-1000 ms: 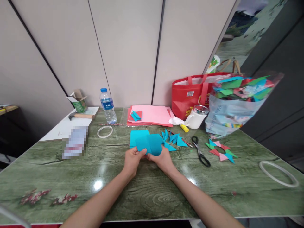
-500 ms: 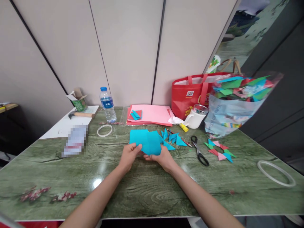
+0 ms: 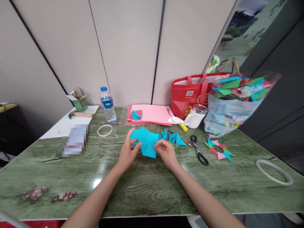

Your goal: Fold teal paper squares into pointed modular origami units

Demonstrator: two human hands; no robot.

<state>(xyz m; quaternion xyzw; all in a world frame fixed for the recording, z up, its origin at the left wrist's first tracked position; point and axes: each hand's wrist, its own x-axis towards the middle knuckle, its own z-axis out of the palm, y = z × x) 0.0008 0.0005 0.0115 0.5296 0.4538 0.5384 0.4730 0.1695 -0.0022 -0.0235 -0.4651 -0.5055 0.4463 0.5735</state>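
Note:
Two overlapping pieces of blue paper, the front one a folded sheet (image 3: 149,147), are in front of me at the middle of the table. My left hand (image 3: 127,152) curls round the left side of the paper, thumb in front and fingers toward the far edge. At the right edge, my right hand (image 3: 167,153) pinches the front sheet between thumb and fingertips. Just beyond my right hand lie several folded blue paper pieces (image 3: 174,137). Black-handled scissors (image 3: 199,150) rest to the right, beside a ring of coloured folded paper (image 3: 219,149).
At the back stand a water bottle (image 3: 108,104), a pink paper stack (image 3: 154,114), a red bag (image 3: 179,95), a white mug (image 3: 196,117) and a plastic bag of folded paper (image 3: 228,110). A hammer (image 3: 83,114) lies left. White rings (image 3: 104,135) are on the table.
The blue paper has tilted and shifted within my hands. My left fingers have spread up round its far left side, and my right hand has turned to pinch its right edge.

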